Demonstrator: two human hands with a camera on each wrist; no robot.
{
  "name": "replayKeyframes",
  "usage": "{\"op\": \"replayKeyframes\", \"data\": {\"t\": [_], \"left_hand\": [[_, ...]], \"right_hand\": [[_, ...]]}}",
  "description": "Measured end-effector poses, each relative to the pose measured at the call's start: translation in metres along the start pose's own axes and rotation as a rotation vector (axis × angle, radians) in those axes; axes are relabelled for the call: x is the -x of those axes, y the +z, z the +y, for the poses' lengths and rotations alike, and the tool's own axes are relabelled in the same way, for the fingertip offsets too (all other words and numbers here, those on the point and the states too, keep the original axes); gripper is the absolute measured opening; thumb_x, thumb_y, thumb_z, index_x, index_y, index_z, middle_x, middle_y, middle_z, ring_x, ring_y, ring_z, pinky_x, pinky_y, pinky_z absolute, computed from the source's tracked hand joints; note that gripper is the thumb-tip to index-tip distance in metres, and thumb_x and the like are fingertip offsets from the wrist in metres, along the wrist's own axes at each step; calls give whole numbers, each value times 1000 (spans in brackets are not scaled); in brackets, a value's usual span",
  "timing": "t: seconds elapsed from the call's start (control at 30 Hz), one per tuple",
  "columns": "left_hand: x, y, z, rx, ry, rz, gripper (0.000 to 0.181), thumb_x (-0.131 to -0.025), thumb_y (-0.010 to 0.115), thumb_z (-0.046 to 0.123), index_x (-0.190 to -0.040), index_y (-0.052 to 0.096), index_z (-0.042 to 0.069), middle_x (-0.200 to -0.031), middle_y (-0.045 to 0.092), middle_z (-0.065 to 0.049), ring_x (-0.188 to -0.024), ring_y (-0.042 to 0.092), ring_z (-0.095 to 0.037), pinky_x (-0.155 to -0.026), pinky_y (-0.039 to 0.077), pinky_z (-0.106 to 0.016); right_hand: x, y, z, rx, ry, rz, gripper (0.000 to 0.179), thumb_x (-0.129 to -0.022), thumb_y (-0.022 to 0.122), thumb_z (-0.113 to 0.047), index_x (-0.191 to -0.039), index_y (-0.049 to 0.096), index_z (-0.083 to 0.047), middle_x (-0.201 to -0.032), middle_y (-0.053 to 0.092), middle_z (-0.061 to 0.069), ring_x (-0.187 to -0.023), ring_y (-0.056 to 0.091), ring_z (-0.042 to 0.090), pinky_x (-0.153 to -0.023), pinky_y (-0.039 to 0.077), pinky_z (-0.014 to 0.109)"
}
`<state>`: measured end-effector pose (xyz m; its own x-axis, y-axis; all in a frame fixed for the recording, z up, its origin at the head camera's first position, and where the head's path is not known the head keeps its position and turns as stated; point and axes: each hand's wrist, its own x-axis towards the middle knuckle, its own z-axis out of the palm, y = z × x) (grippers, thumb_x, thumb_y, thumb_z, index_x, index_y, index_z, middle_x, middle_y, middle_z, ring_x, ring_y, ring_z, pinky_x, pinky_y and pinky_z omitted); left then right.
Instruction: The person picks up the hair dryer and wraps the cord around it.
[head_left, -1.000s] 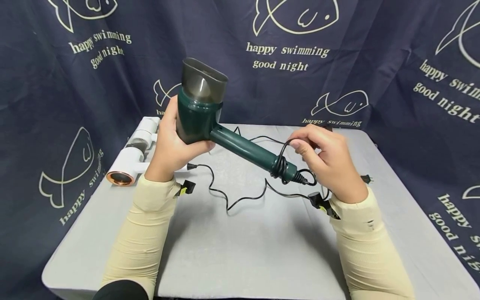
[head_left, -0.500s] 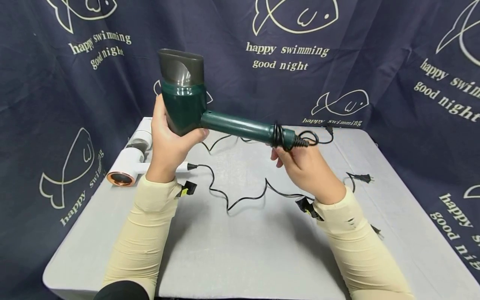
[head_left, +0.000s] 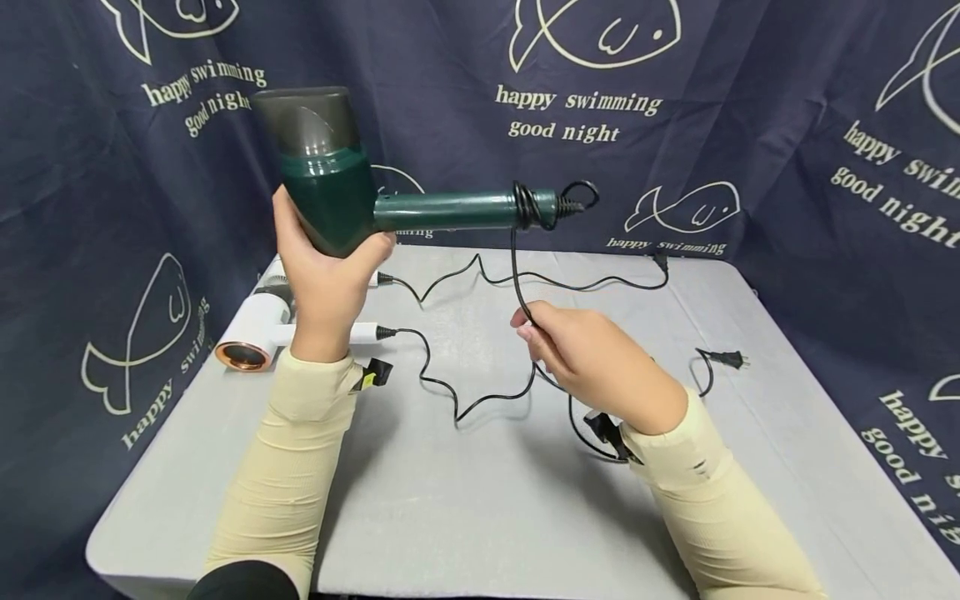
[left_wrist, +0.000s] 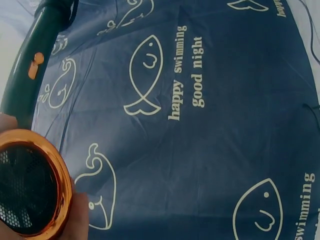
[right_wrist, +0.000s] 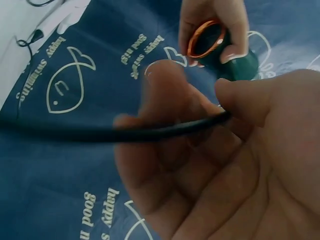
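Observation:
A dark green hair dryer (head_left: pixel 325 196) with a smoky nozzle (head_left: pixel 307 121) is held up above the table by my left hand (head_left: pixel 326 287), whose fingers wrap round its body. Its handle points right, and black cord (head_left: pixel 534 207) is wound round the handle's end. From there the cord hangs down to my right hand (head_left: pixel 600 354), which holds it between thumb and fingers. In the left wrist view the copper-rimmed rear grille (left_wrist: pixel 30 185) shows. The right wrist view has the cord (right_wrist: pixel 165 132) crossing the curled fingers.
Two white hair dryers lie at the table's left; the nearer one (head_left: pixel 258 325) has a copper ring, and the farther is partly hidden behind my left hand. Their black cords (head_left: pixel 491 398) run across the table (head_left: pixel 450 508). A plug (head_left: pixel 727 358) lies at the right. Dark blue curtains surround the table.
The green dryer has moved left and slightly up, its handle swinging from slanted down to level. My right hand has gone below the handle, and a stretch of cord now hangs unwound.

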<state>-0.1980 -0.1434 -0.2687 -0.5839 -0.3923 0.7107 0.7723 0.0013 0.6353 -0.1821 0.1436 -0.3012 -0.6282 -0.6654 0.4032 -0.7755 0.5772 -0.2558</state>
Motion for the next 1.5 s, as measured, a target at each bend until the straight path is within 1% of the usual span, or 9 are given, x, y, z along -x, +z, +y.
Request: {"op": "replayKeyframes", "data": {"t": [0.27, 0.5, 0.67, 0.8, 0.93, 1.07, 1.23, 1.33, 1.5], "left_hand": [[-1, 0, 1, -7, -74, 42, 75, -67, 76, -10, -135, 53, 10, -118, 63, -9, -106, 58, -27, -84, 51, -35], [2, 3, 2, -5, -68, 24, 75, -67, 77, -9, -135, 52, 8, -120, 63, -9, -107, 59, -27, -86, 52, -34], [3, 0, -1, 43, -157, -13, 76, -69, 76, -10, -138, 52, 12, -125, 62, -10, -112, 59, -28, -85, 55, -34], [2, -6, -7, 120, -236, -45, 79, -71, 74, -13, -142, 50, 13, -132, 59, -12, -117, 59, -30, -82, 58, -35], [1, -8, -11, 165, -257, -79, 80, -70, 73, -15, -142, 51, 13, -132, 59, -13, -116, 59, -31, -82, 58, -36], [1, -6, -9, 194, -276, -129, 80, -69, 72, -18, -141, 52, 11, -129, 61, -14, -112, 62, -30, -82, 59, -34], [3, -2, 2, 212, -254, -138, 81, -66, 69, -23, -139, 53, 9, -126, 63, -15, -111, 63, -30, -80, 58, -32], [3, 1, 9, 214, -211, -82, 78, -65, 69, -23, -136, 54, 7, -125, 64, -15, -110, 63, -31, -80, 57, -32], [0, 1, 12, 123, -141, 32, 75, -66, 72, -18, -134, 55, 9, -121, 63, -13, -108, 60, -30, -80, 55, -34]], "right_hand": [[7, -7, -10, 32, -7, 39, 17, -110, 48, -26, -114, 62, -17, -100, 74, -7, -80, 66, 6, -74, 57, 33], [11, -11, -15, 57, -37, 63, 17, -110, 49, -27, -107, 64, -19, -82, 66, -12, -67, 56, 3, -64, 52, 29], [12, -10, -16, 33, -56, 29, 17, -109, 50, -26, -99, 62, -20, -68, 49, -13, -59, 46, 3, -60, 46, 24], [9, -7, -13, 48, 7, -25, 23, -111, 46, -31, -102, 64, -19, -71, 54, -12, -60, 48, 5, -63, 48, 27], [5, -2, -5, 62, 101, -46, 27, -111, 45, -35, -112, 68, -20, -86, 69, -9, -66, 57, 9, -68, 52, 34], [2, 3, 4, 60, 152, -39, 25, -110, 47, -34, -114, 69, -22, -89, 72, -6, -67, 58, 13, -68, 53, 38], [0, 6, 11, 56, 166, -45, 24, -110, 49, -32, -114, 70, -22, -89, 71, -5, -65, 57, 13, -69, 53, 38], [2, 3, 10, 39, 156, -79, 26, -110, 48, -34, -114, 71, -22, -82, 67, -7, -61, 54, 9, -69, 51, 34], [9, -5, -1, 67, 123, -76, 27, -111, 45, -36, -104, 68, -23, -67, 53, -10, -58, 49, 9, -64, 48, 33]]}}
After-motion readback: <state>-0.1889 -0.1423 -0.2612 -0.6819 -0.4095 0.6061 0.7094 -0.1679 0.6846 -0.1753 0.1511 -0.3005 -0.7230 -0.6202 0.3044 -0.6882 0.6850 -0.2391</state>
